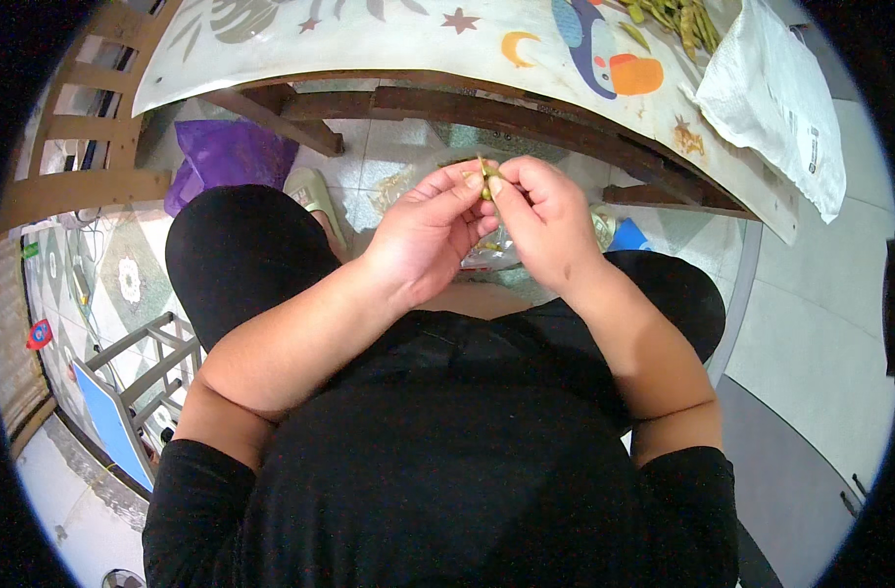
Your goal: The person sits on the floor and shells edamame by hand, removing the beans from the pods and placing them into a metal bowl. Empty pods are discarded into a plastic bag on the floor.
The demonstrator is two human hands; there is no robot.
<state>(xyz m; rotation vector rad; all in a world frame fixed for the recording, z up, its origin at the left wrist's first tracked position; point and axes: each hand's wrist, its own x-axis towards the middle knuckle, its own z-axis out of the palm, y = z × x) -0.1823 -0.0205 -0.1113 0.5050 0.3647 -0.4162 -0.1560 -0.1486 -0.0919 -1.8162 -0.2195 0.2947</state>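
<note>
A small green bean pod [485,184] is pinched between the thumbs and fingertips of both hands, above my lap and close to the table's near edge. My left hand [435,218] grips it from the left, fingers curled, the thumb pressing at the pod. From the right, my right hand [543,211] closes on the same pod, its thumb pointing up against it. The fingers cover much of the pod, so I cannot tell how far it is split. More green and yellowish bean pods [690,22] lie heaped on the table at the far right.
A printed cover [369,44] lies over the wooden table ahead. Its right end carries a white plastic bag [775,113]. Below, a purple bag [227,157] stands left of a slipper [313,201]. A stool with a blue top [114,416] is at the lower left.
</note>
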